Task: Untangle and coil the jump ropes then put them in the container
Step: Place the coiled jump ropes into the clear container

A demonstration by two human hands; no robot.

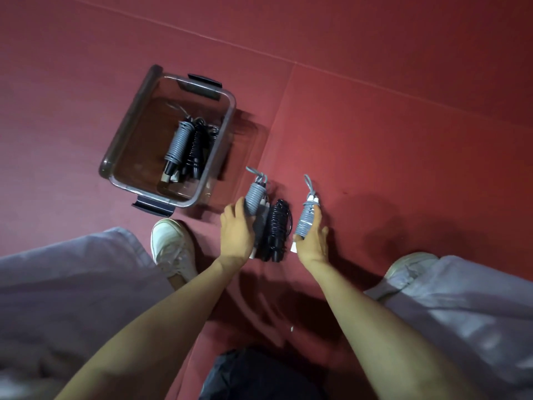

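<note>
Three coiled jump ropes lie in a row on the red floor mat in front of me. My left hand (236, 230) grips the left grey coiled rope (254, 196). A black coiled rope (276, 226) lies between my hands, untouched. My right hand (313, 241) holds the right grey coiled rope (306, 217), whose white handle ends show at top and bottom. The clear plastic container (135, 116) stands open up and to the left. Inside it lie a grey coiled rope (179, 144) and a black coiled rope (196, 148).
My white shoes sit on the red mat (403, 134), one (173, 249) just below the container, the other (409, 265) at the right. My knees in pale trousers fill the lower corners. The container has dark clip handles on two ends.
</note>
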